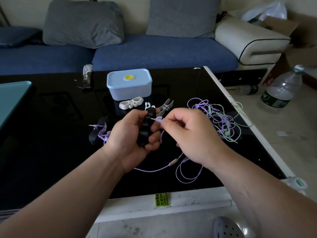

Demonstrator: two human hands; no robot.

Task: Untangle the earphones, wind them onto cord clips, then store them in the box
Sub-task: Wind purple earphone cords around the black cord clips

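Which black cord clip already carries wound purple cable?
The black clip on the table, left of the left hand; the held clip is bare.

Dim, soft daylight from the right leaves the glossy black table (51, 134) underexposed, with wide-angle bending at the edges.

I see a glossy black table top (51, 143), mirror-smooth, and on it a pale blue lidded box (129, 88) of matt plastic. The black lobed cord clip (145, 131) looks dull and rubbery; the white cord clip (131, 103) has a soft sheen. The thin lilac earphone cable (172, 161) is smooth-coated, its plug tip (153, 118) shiny metal. The blue sofa seat (163, 54) is woven cloth.
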